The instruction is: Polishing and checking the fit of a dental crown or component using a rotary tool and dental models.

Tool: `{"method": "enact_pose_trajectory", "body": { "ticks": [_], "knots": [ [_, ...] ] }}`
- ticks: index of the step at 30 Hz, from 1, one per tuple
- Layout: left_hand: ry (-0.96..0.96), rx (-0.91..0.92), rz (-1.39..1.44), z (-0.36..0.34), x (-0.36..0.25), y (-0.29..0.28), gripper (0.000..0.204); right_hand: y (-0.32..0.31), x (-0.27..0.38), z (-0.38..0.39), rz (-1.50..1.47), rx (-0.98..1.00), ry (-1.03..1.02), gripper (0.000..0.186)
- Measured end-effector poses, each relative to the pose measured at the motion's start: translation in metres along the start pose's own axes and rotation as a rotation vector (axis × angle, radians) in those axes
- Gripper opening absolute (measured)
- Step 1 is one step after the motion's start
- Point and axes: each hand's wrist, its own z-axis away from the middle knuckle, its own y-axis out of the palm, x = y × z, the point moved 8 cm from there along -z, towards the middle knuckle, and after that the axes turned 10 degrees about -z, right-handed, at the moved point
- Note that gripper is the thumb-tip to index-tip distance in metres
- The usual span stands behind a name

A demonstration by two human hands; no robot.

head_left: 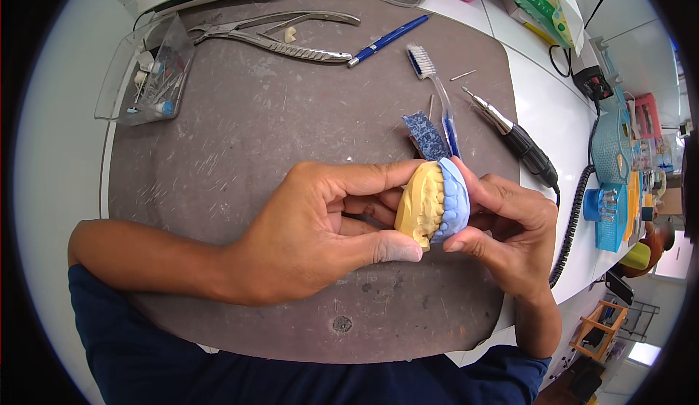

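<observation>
LIVE | left hand (309, 227) clamps the yellow cast (417, 205), right hand (520, 223) the blue cast (455, 200) | both over the tabletop (535, 93), nearer its right edge | easy now, light, even pressure!

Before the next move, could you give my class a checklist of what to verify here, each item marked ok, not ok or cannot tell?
1. Left hand gripping the yellow cast: ok, thumb and fingers are on it.
2. Right hand gripping the blue cast: ok, pinched between thumb and finger.
3. Tooth rows together along the visible side: ok, they meet.
4. Fit on the hidden side: cannot tell.
5. Mat just beyond the casts free of tools: not ok, a toothbrush and a blue mottled strip lie there.
6. Handpiece switched off: cannot tell.
</observation>
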Motion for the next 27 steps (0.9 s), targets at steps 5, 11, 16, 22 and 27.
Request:
{"method": "enact_pose_trajectory", "body": {
  "ticks": [5,11,16,22,27],
  "knots": [
    [0.013,-0.013,-0.052,0.0,-0.001,-0.002,0.065,0.001,0.006,0.003,0.115,-0.052,-0.072,0.056],
    [0.027,-0.058,0.037,-0.002,-0.002,0.0,0.054,0.0,0.01,0.002,0.138,-0.04,-0.049,0.057],
    [0.013,-0.024,0.109,-0.007,-0.002,-0.001,0.055,-0.012,0.015,0.004,0.018,-0.161,0.044,0.064],
    [0.049,-0.004,0.078,-0.009,-0.005,-0.004,0.045,-0.05,0.034,0.005,0.497,-0.339,-0.073,0.047],
    [0.065,0.001,0.041,-0.009,-0.006,-0.003,0.044,-0.046,0.022,-0.002,0.904,-0.247,-0.063,0.037]
  ]
}}
